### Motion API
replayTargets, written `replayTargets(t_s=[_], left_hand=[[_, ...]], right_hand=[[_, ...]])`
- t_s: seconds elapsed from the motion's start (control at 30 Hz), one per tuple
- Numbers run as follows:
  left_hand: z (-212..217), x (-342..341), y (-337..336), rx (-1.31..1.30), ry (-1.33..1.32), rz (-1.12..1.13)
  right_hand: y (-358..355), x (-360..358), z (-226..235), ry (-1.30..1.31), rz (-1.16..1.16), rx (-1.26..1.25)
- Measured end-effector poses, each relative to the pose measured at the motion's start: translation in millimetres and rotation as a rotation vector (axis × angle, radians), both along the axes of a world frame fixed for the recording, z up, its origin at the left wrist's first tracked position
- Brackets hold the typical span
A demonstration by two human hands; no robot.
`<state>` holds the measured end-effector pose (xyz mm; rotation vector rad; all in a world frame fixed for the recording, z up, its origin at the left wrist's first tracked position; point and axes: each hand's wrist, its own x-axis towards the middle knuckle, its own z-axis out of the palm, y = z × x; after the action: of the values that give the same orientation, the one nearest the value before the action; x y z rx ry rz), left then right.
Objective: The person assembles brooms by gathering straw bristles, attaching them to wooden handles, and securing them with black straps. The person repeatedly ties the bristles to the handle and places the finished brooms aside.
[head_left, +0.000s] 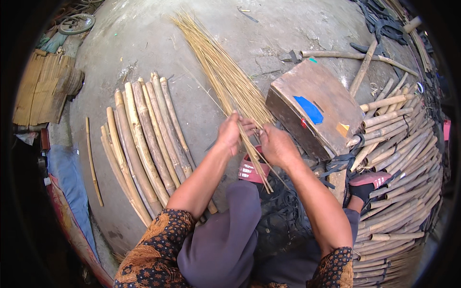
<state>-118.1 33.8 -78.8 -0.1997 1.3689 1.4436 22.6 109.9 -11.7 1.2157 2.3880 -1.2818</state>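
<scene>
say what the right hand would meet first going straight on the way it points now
The right hand would probably meet the bundle of thin sticks, up and to the left; the left hand lies close beside that line, and with depth unclear, its fingertips might come first.

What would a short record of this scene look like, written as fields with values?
Left hand: touching long, thin, straw-coloured sticks
Right hand: gripping some of these sticks
Beside sticks: brown, flat-topped box with blue patch
Left side: row of tan, round bamboo poles on grey ground
Right side: pile of tan, cut bamboo pieces
</scene>
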Motion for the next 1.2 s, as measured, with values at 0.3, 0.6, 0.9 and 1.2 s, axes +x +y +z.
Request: replayTargets(t_s=[0.3, 0.6, 0.9, 1.2], left_hand=[[7.6, 33.4, -11.8, 0.183, -0.020, -0.142], [13.5, 9.6, 7.9, 0.337, -0.395, 0.266], [117.6, 41.0, 24.9, 0.723, -0.207, 0.022], [327.9, 79.6, 159.0, 1.164, 0.580, -0.497]], right_hand=[[-31.1, 16.4, -58.0, 0.207, -0.082, -0.172], [-21.4, 85.6, 10.1, -0.066, 0.047, 0.093], [-12.7, 123.7, 69.6, 0.089, -0.072, 0.193], [103.2, 75.8, 147.8, 0.823, -0.279, 0.476]])
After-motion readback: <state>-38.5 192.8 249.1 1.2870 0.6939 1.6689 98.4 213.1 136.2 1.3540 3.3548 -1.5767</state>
